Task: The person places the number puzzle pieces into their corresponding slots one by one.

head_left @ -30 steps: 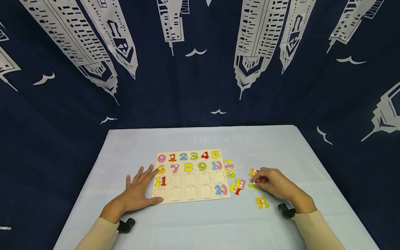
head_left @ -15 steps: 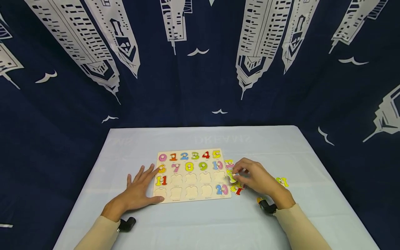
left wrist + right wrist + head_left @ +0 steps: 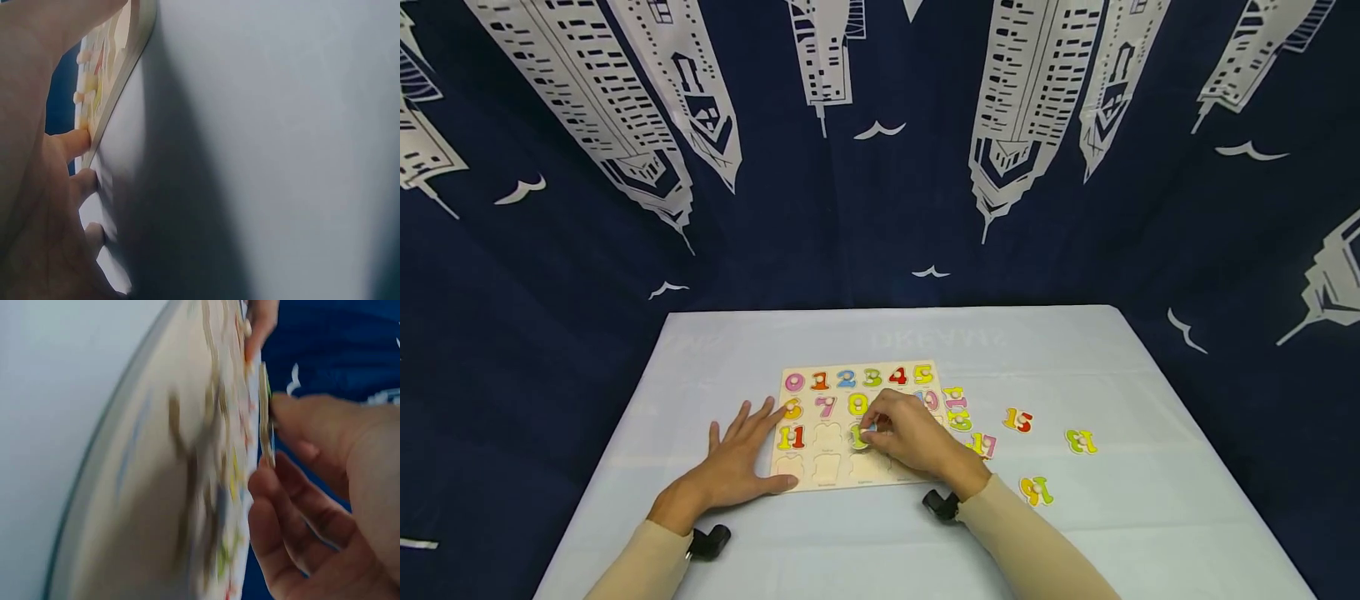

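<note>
A pale wooden number board (image 3: 807, 487) lies on the table, with coloured number pieces in its upper rows and several bare recesses below. The left hand (image 3: 730, 462) is spread at the board's left edge, thumb and index finger resting on it; in the left wrist view this hand (image 3: 37, 169) touches the board's edge (image 3: 128, 65). Over the third row, the right hand (image 3: 917, 437) pinches a green and yellow number piece (image 3: 857, 437). From the right wrist view, the piece (image 3: 265, 415) appears edge-on above the board in the right hand's fingers (image 3: 287, 512).
Right of the board, a 15 piece (image 3: 1018, 420), a yellow-green piece (image 3: 1081, 442) and an orange and green piece (image 3: 1036, 491) lie apart. More pieces (image 3: 957, 419) lie close along the board's right edge. A dark patterned cloth (image 3: 835, 208) hangs behind the white table (image 3: 820, 550).
The right hand has moved left from the loose pieces to above the board, carrying the green and yellow piece. The left hand has stayed at the board's left edge.
</note>
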`<move>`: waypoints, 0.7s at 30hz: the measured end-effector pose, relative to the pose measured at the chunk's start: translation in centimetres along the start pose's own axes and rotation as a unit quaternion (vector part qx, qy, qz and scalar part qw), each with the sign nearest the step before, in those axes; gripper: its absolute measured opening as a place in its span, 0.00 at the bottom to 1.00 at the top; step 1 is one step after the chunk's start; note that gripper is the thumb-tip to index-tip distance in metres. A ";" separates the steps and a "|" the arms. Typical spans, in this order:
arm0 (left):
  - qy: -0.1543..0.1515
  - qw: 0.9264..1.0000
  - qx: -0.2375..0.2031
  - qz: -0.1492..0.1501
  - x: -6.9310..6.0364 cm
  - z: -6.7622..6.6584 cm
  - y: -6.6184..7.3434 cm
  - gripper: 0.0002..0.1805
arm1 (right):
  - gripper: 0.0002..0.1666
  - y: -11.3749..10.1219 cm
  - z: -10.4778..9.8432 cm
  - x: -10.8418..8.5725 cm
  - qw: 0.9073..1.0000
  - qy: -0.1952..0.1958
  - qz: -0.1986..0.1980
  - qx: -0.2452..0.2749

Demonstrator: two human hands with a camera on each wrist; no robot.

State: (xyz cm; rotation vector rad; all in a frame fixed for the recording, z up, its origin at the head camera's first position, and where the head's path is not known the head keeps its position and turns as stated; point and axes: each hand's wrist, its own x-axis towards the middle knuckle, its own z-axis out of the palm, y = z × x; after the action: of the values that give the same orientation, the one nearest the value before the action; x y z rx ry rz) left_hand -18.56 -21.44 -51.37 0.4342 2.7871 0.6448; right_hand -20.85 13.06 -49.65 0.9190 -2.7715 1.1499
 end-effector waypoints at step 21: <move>0.003 1.000 -0.001 0.014 0.0 -0.1 0.0 0.68 | 0.05 -2.5 5.6 4.1 0.999 0.018 0.015 -0.028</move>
State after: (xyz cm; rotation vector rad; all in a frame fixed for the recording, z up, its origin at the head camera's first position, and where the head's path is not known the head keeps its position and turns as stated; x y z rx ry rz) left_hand -18.56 -21.50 -51.24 0.4710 2.7913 0.6563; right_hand -21.77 5.96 -51.27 0.8455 -2.7839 1.0745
